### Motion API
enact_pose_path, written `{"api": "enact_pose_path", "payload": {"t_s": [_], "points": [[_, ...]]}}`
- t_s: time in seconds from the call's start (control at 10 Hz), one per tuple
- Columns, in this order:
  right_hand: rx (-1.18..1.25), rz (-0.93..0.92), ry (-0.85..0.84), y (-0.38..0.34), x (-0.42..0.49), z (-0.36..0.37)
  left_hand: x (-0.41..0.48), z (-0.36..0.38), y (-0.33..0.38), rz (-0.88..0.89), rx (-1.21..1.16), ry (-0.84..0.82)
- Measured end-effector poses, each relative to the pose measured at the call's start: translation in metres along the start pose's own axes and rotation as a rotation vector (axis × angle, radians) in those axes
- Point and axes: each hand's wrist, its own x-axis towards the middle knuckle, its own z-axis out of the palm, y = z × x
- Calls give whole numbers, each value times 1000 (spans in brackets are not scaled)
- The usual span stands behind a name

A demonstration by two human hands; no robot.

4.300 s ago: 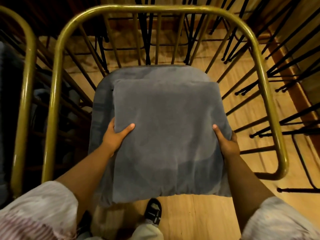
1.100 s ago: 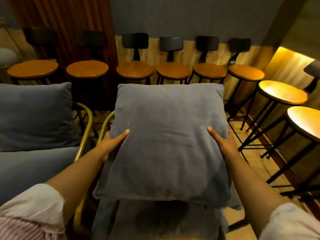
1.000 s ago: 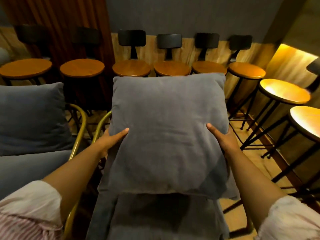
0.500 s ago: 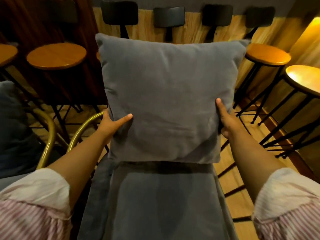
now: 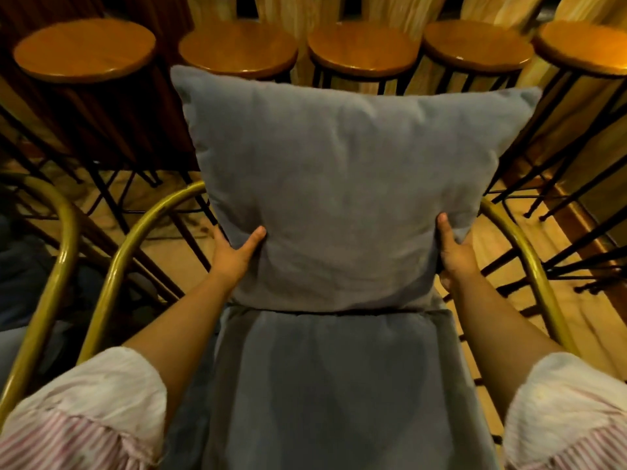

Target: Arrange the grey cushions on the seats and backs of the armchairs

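Observation:
A square grey back cushion [image 5: 346, 191] stands upright at the rear of the armchair, its lower edge resting on the grey seat cushion [image 5: 336, 385]. My left hand [image 5: 234, 252] grips its lower left side, thumb across the front. My right hand [image 5: 453, 252] grips its lower right side the same way. The armchair's gold tubular frame [image 5: 135, 239] curves around both sides; its back is hidden behind the cushion.
A row of round wooden bar stools [image 5: 363, 45] on black legs stands close behind the armchair, more on the right [image 5: 583, 45]. A second gold-framed armchair [image 5: 57, 266] with dark cushions sits at the left. Wooden floor shows on the right.
The cushion went from lying flat on the seat to upright against the chair back. In the last half second it settled lower and farther back; my view tilted down.

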Motion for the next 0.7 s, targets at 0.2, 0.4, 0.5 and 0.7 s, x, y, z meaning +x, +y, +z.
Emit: {"api": "enact_pose_path", "payload": {"t_s": [0.2,0.4,0.5,0.7], "points": [[-147,157,79,4,9,-7,7,4,-15,-56,47,-12],[-253,263,90,16,-3,-4,15,-11,-22,-122,153,-141],[-266,234,79,9,-22,2,2,-13,-14,-113,138,-142],[-455,154,-80,10,-71,4,-57,-31,28,-111,305,-291]]}}
